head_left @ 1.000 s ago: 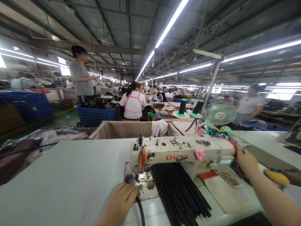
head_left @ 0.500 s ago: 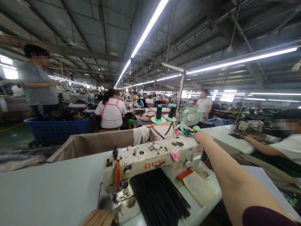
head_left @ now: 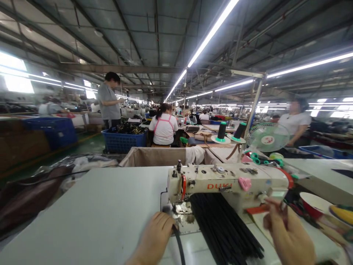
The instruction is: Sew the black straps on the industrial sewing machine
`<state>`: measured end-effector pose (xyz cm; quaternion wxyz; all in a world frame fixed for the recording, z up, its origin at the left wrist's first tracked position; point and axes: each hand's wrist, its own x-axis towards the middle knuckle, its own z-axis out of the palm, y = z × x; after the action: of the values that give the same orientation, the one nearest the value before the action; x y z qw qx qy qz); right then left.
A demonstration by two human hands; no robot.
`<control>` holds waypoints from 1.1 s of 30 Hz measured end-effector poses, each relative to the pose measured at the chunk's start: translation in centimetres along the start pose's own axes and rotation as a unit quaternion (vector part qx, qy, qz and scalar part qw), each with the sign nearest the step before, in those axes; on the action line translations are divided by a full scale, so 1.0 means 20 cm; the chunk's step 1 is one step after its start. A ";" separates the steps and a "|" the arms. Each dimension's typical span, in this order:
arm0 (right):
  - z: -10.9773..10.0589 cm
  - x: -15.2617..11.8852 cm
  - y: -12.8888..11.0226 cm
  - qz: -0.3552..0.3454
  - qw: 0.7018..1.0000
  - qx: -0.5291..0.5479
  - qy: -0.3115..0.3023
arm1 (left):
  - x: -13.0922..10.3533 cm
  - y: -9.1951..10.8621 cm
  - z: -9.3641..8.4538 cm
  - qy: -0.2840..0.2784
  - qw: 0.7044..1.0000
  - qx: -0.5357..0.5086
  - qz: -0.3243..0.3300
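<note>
My left hand [head_left: 156, 235] is closed on a narrow black strap [head_left: 179, 246] just in front of the sewing machine [head_left: 204, 180]; the strap hangs down toward me. My right hand [head_left: 288, 232] is raised at the right end of the machine, close to its round dial [head_left: 262, 198]. Its fingers are curled and somewhat blurred. A small shiny thing seems to show at the fingertips, too unclear to name. Between my hands, a bundle of black strips [head_left: 223, 228] lies under the machine arm. The metal needle plate [head_left: 183, 211] sits beyond my left fingertips.
Two black thread cones [head_left: 222, 131] and a green fan [head_left: 267, 138] stand behind the machine. A red-and-white bowl [head_left: 314, 204] is at the right. A fabric-lined bin [head_left: 157, 157] borders the table's far edge. Co-workers sit and stand beyond, near a blue crate [head_left: 125, 140].
My right hand has drawn back from behind the machine's right end to its front. The view has turned left. My left hand and the strap now show more fully.
</note>
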<state>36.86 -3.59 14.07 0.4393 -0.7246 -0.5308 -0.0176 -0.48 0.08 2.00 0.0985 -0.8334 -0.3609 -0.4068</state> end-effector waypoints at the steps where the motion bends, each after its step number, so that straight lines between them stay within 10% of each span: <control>1: 0.05 -0.14 -0.01 0.020 0.999 0.038 -0.008 | 0.00 0.00 0.00 0.011 1.000 -0.010 -0.011; 6: 0.22 -0.52 -0.12 0.033 0.981 0.108 -0.155 | -0.02 -0.03 -0.06 0.078 0.983 -0.101 -0.129; 21: 0.37 -0.70 -0.26 -0.005 0.947 0.037 -0.319 | -0.01 -0.10 -0.11 0.165 0.781 -0.399 -0.452; 33: 0.42 -0.70 -0.43 -0.035 0.922 0.023 -0.385 | 0.00 -0.05 -0.11 0.005 0.706 -0.528 -0.472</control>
<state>20.33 -8.16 7.39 0.2171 -0.6459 -0.6844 0.2596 -2.48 -0.16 3.21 -0.5607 -0.4679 -0.4331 -0.5283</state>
